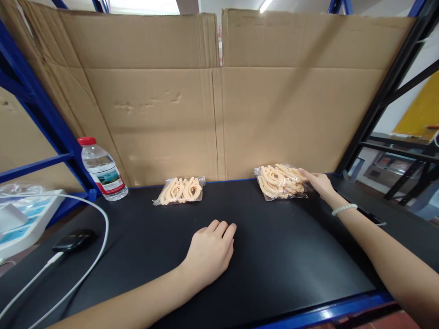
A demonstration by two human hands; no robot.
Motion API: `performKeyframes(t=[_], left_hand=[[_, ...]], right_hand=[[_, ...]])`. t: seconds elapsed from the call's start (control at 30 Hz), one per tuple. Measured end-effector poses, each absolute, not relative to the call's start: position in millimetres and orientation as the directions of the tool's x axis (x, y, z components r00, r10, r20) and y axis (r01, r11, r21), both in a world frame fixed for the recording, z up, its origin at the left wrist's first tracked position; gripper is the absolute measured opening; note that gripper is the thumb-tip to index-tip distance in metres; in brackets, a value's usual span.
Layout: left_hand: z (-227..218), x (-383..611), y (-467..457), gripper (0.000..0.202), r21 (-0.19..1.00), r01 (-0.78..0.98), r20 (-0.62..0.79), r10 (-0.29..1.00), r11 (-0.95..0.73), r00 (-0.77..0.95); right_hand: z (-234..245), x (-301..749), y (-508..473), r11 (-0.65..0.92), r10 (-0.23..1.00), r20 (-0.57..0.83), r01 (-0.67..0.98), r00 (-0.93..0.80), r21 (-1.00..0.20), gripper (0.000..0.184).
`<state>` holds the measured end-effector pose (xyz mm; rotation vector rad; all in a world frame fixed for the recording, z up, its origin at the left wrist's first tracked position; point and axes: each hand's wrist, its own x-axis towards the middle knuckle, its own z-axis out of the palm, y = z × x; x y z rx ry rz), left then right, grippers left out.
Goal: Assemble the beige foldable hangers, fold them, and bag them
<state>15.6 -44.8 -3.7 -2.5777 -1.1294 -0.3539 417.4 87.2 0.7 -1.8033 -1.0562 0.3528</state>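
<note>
My right hand (pixel 319 183) reaches to the back right of the table, wearing a pale beaded bracelet (pixel 344 209). Its fingers are closed at the right end of a clear plastic bag of pale orange loops (pixel 279 181); part of the grip is hidden. My left hand (pixel 210 249) rests on the black tabletop in the middle, back upward, with fingers curled in and nothing visible in them. Beyond it, to the left, lies a smaller clear bag of similar loops (pixel 181 190), untouched by either hand.
A water bottle (pixel 104 171) with a red cap leans at the back left. Nearby are a white power strip (pixel 37 228), a white cable (pixel 107 224) and a black device (pixel 74 240). Cardboard panels (pixel 154 114) wall off the back of the black table (pixel 274 256).
</note>
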Motion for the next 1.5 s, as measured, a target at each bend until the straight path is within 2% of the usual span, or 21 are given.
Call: performKeyframes(t=[0.2, 0.37, 0.67, 0.87, 1.0, 1.13, 1.27, 1.4, 1.5], left_hand=[[-6, 19, -46, 0.034, -0.215, 0.745, 0.345, 0.665, -0.631, 0.663], [-2, 20, -46, 0.032, -0.220, 0.736, 0.327, 0.662, -0.640, 0.674], [6, 21, -48, 0.027, -0.254, 0.709, 0.256, 0.661, -0.658, 0.705], [10, 20, -50, 0.030, -0.269, 0.700, 0.251, 0.654, -0.662, 0.714], [11, 20, -48, 0.031, -0.232, 0.707, 0.259, 0.659, -0.668, 0.707], [11, 19, -44, 0.032, -0.138, 0.734, 0.281, 0.684, -0.665, 0.673], [14, 17, -42, 0.031, 0.018, 0.754, 0.313, 0.720, -0.656, 0.619], [15, 17, -39, 0.031, 0.264, 0.734, 0.341, 0.772, -0.626, 0.536], [12, 18, -34, 0.031, 0.507, 0.638, 0.328, 0.814, -0.580, 0.480]], right_hand=[[-2, 415, 87, -0.155, 0.828, 0.169, 0.509, 0.534, -0.847, 0.046], [-3, 409, 89, -0.166, 0.870, 0.112, 0.499, 0.481, -0.851, 0.029], [-1, 402, 86, -0.031, 0.852, 0.235, 0.494, 0.467, -0.869, 0.030], [8, 394, 83, 0.068, 0.823, 0.271, 0.386, 0.500, -0.920, 0.028], [13, 387, 83, 0.120, 0.840, 0.244, 0.272, 0.484, -0.955, 0.033], [16, 381, 82, 0.096, 0.872, 0.153, 0.144, 0.465, -0.985, 0.032], [21, 376, 78, 0.108, 0.886, 0.103, 0.015, 0.452, -0.994, 0.032], [27, 369, 74, 0.170, 0.892, 0.104, -0.112, 0.441, -0.979, 0.032], [31, 359, 70, 0.229, 0.895, 0.124, -0.205, 0.428, -0.952, 0.021]])
